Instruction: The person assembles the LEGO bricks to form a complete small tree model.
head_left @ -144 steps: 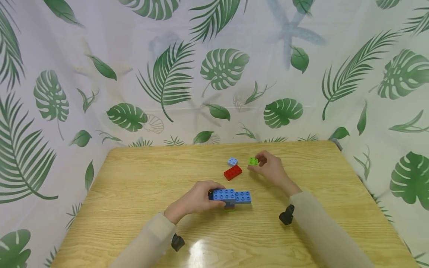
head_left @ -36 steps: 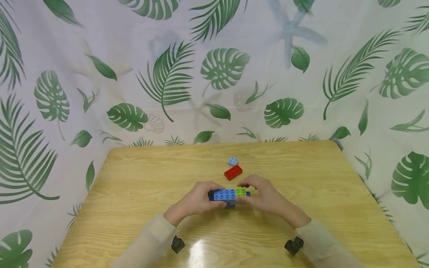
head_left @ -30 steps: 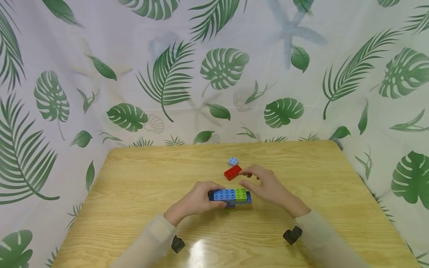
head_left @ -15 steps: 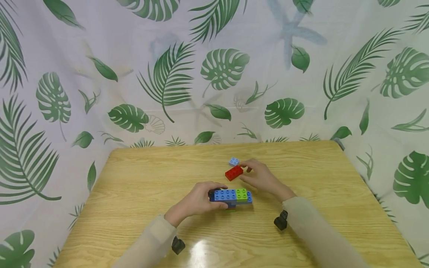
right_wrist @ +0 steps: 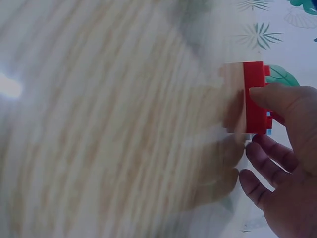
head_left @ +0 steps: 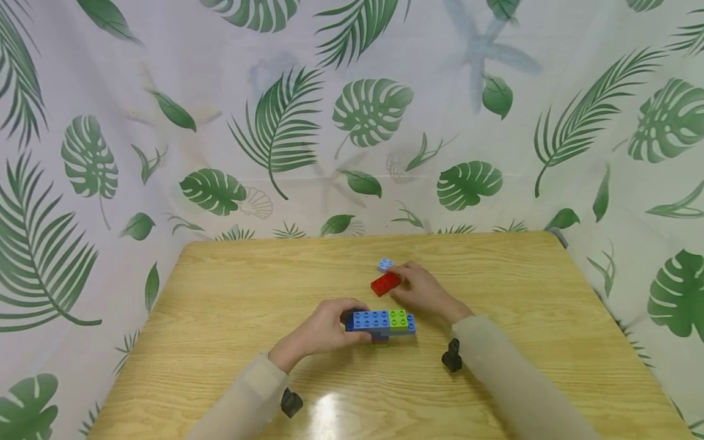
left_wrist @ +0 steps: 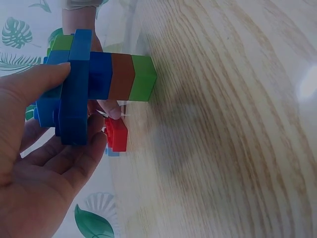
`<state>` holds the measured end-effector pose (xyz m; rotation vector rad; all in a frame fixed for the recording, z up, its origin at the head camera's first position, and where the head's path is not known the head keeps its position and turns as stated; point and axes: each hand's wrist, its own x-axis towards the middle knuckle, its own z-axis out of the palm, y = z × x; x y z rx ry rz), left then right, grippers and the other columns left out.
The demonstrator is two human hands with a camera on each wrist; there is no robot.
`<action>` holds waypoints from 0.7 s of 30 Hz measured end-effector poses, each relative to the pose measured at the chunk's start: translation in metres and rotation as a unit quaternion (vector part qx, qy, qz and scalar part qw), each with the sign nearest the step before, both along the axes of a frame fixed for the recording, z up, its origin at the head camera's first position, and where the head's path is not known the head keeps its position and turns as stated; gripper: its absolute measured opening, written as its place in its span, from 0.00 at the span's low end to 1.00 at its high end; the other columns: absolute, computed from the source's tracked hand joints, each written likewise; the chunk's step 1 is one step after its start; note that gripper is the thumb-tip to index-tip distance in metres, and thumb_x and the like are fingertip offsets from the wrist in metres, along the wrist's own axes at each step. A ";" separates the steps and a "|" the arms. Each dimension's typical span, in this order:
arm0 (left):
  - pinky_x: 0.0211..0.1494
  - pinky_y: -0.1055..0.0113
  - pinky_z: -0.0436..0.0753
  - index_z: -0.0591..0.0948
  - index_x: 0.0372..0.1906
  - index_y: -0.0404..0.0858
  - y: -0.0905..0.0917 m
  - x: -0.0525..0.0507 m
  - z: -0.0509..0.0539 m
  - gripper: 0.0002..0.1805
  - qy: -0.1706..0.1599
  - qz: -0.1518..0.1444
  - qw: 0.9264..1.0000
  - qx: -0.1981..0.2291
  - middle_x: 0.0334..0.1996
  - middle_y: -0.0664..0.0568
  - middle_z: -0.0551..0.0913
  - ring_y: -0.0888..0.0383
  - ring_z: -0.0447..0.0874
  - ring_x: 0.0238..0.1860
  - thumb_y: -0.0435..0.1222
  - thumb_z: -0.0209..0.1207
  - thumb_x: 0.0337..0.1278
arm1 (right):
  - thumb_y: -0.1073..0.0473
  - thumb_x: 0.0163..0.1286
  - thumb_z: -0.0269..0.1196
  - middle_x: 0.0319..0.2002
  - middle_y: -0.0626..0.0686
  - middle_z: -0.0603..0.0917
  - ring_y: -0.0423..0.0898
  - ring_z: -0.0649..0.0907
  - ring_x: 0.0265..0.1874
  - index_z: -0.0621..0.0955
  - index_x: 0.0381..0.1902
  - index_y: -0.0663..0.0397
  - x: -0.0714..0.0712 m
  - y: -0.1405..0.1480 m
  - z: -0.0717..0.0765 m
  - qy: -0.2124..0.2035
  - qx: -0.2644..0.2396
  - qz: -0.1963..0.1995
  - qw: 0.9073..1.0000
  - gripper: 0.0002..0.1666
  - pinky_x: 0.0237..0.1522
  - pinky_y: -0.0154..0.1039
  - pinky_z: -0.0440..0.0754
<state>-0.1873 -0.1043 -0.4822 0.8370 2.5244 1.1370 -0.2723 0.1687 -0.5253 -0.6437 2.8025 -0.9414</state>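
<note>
My right hand [head_left: 420,290] pinches the red brick [head_left: 382,285]: thumb on one long side, forefinger mostly hidden behind it, other fingers loosely bent, off the brick. Brick sits studs up, set at an angle, on the table [head_left: 231,275], beyond the build. My left hand [head_left: 324,327] grips the left end of the build [head_left: 370,319], thumb on the near side, fingers curled round the far side. Build has blue on top with a green brick [head_left: 398,319] toward the right, and a blue-brown-green stem [left_wrist: 122,77] below; can't tell if the stem touches the table. Small blue brick [head_left: 385,263] lies just past the red one; contact unclear.

Doing this well, I'd say: pinch low and square across the long sides, studs free, lift straight up so the small blue brick isn't nudged. Left grip firm but light; that overhang looks tippy on a narrow stem.

Brands: none readable. Studs too small to show any marking. Leaf-print cloth [head_left: 330,177] behind, no text seen.
</note>
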 end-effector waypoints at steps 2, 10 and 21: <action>0.56 0.62 0.83 0.83 0.62 0.42 0.000 0.000 0.000 0.25 -0.001 -0.002 1.000 0.002 0.56 0.53 0.87 0.59 0.81 0.50 0.44 0.73 0.63 | 0.57 0.72 0.68 0.55 0.61 0.82 0.51 0.78 0.46 0.76 0.72 0.59 -0.001 -0.001 -0.002 0.011 0.010 0.003 1.000 0.33 0.49 0.45 0.78; 0.57 0.59 0.83 0.83 0.62 0.43 -0.001 -0.002 0.000 0.25 -0.006 -0.004 1.000 -0.001 0.57 0.52 0.87 0.59 0.81 0.51 0.44 0.73 0.64 | 0.56 0.73 0.69 0.51 0.58 0.82 0.50 0.76 0.44 0.79 0.69 0.57 -0.006 -0.004 -0.007 0.014 0.044 -0.010 0.999 0.29 0.47 0.44 0.75; 0.58 0.63 0.82 0.83 0.63 0.43 -0.001 -0.002 0.002 0.25 -0.009 -0.004 1.000 -0.006 0.58 0.52 0.86 0.59 0.81 0.52 0.44 0.73 0.64 | 0.55 0.72 0.71 0.45 0.56 0.83 0.50 0.75 0.43 0.81 0.66 0.60 -0.009 -0.004 -0.004 0.000 0.056 -0.004 0.998 0.28 0.45 0.43 0.73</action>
